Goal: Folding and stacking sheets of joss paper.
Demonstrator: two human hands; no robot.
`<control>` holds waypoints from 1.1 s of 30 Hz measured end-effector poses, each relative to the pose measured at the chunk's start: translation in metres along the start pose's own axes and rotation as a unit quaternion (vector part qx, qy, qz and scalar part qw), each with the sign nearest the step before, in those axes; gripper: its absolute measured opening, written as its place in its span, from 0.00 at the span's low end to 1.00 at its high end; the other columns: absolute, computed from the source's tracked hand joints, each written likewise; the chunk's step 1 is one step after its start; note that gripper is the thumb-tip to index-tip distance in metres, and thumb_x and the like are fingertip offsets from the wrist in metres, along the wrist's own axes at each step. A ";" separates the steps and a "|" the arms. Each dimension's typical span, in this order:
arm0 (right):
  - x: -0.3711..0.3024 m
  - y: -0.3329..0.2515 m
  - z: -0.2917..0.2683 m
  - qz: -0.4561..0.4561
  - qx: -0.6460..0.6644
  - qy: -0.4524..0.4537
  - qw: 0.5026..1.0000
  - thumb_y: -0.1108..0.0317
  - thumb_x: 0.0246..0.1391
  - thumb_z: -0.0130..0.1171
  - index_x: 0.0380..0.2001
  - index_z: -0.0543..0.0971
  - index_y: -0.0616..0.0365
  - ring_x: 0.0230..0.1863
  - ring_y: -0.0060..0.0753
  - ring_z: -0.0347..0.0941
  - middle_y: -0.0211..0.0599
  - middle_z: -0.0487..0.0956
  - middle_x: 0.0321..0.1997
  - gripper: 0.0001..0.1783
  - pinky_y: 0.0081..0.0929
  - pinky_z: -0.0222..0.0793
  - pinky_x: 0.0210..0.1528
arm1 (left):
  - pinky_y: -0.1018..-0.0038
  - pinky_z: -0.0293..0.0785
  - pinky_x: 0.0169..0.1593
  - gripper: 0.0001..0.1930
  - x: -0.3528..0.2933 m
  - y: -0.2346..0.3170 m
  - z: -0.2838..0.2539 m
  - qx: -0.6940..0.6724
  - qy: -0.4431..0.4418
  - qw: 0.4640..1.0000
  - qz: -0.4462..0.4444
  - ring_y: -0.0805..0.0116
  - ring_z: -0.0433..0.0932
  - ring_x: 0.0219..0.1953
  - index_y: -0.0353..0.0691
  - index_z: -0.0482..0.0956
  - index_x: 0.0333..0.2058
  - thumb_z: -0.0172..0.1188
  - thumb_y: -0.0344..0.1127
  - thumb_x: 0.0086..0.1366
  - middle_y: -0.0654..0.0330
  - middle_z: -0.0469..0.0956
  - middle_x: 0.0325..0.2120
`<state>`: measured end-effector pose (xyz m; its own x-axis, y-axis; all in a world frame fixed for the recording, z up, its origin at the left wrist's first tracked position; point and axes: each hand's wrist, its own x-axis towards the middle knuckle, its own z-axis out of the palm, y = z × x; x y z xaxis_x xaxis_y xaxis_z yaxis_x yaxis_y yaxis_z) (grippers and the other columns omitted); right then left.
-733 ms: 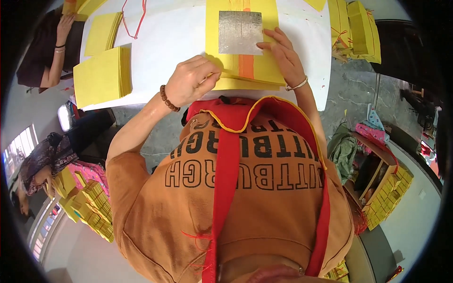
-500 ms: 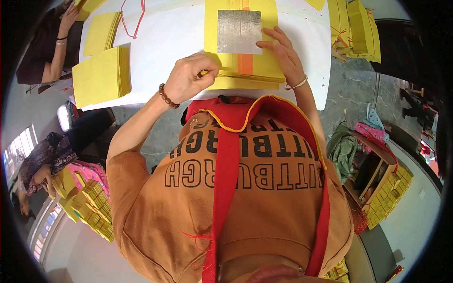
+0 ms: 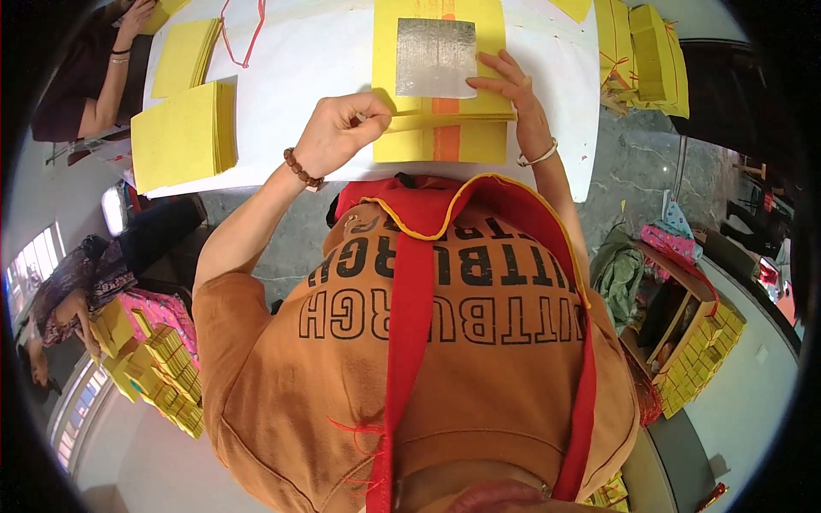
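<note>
Yellow paper sheets (image 3: 406,152) with an orange stripe lie on the table in front of me. A silver foil square (image 3: 436,58) rests on the upper sheet. My left hand (image 3: 342,128) is closed in a pinch on the left end of the top sheet's near edge, which is raised and bent away from me; striped paper shows beneath it. On the right side, my right hand (image 3: 522,96) is open, its fingers spread along the sheet's right edge, with fingertips touching or very close to the foil square.
Two stacks of yellow paper (image 3: 180,141) sit at the table's left, near a red string loop (image 3: 244,34). Tied yellow bundles (image 3: 658,60) stand beyond the right edge. Another person's arm (image 3: 107,90) is at the far left. More yellow bundles (image 3: 701,355) are at lower right.
My left hand has raised the top sheet's near edge and moved it away from me, uncovering more of the striped paper below. My right hand stays at the right edge, shifted very slightly.
</note>
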<state>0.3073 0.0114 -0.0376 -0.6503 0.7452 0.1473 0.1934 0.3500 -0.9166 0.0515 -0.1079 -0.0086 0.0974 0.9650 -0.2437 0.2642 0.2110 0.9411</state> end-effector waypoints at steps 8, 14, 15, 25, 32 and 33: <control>-0.004 0.024 -0.006 -0.086 -0.002 -0.038 0.996 0.50 0.53 0.49 0.44 0.78 0.53 0.70 0.42 0.37 0.35 0.59 0.65 0.23 0.39 0.37 0.68 | 0.83 0.70 0.30 0.07 0.008 0.007 -0.004 -0.104 0.015 0.994 -0.032 0.82 0.70 0.26 0.35 0.77 0.30 0.52 0.31 0.61 0.67 0.73 0.23; -0.004 0.009 -0.002 -0.037 -0.023 -0.028 0.999 0.73 0.33 0.69 0.43 0.79 0.51 0.70 0.42 0.39 0.33 0.60 0.64 0.26 0.39 0.40 0.67 | 0.83 0.70 0.29 0.08 0.007 0.006 -0.005 -0.090 0.010 0.995 -0.045 0.82 0.71 0.25 0.35 0.77 0.30 0.52 0.33 0.61 0.67 0.73 0.22; -0.003 0.008 -0.002 -0.038 -0.019 -0.027 0.999 0.72 0.34 0.68 0.43 0.79 0.51 0.70 0.42 0.39 0.33 0.60 0.64 0.25 0.39 0.40 0.67 | 0.83 0.70 0.29 0.08 0.007 0.007 -0.006 -0.090 0.009 0.995 -0.048 0.82 0.71 0.25 0.35 0.78 0.30 0.52 0.33 0.61 0.67 0.73 0.22; -0.002 0.017 -0.002 -0.083 -0.059 -0.013 0.995 0.68 0.44 0.62 0.43 0.79 0.49 0.69 0.46 0.43 0.37 0.62 0.63 0.18 0.40 0.44 0.66 | 0.82 0.70 0.32 0.09 0.006 0.010 -0.011 -0.081 0.004 0.996 -0.049 0.82 0.71 0.26 0.35 0.78 0.29 0.52 0.34 0.62 0.66 0.75 0.23; -0.001 0.021 -0.002 -0.096 -0.063 0.010 0.993 0.69 0.45 0.59 0.41 0.80 0.47 0.67 0.50 0.47 0.35 0.65 0.61 0.16 0.41 0.45 0.66 | 0.67 0.60 0.53 0.25 0.009 0.023 -0.022 0.238 0.001 0.929 0.282 0.60 0.67 0.50 0.40 0.68 0.53 0.56 0.43 0.59 0.57 0.72 0.46; -0.002 0.025 -0.001 -0.103 -0.072 0.017 0.992 0.69 0.45 0.59 0.40 0.80 0.47 0.67 0.50 0.48 0.35 0.65 0.61 0.16 0.41 0.46 0.65 | 0.66 0.58 0.55 0.28 0.011 0.021 -0.018 0.374 0.046 0.887 0.266 0.57 0.64 0.53 0.42 0.65 0.56 0.56 0.45 0.58 0.56 0.69 0.50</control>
<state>0.3145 0.0191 -0.0599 -0.6626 0.6675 0.3398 0.1644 0.5723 -0.8034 0.0413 -0.0900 0.0130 0.3289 0.9132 0.2405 0.7711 -0.4067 0.4899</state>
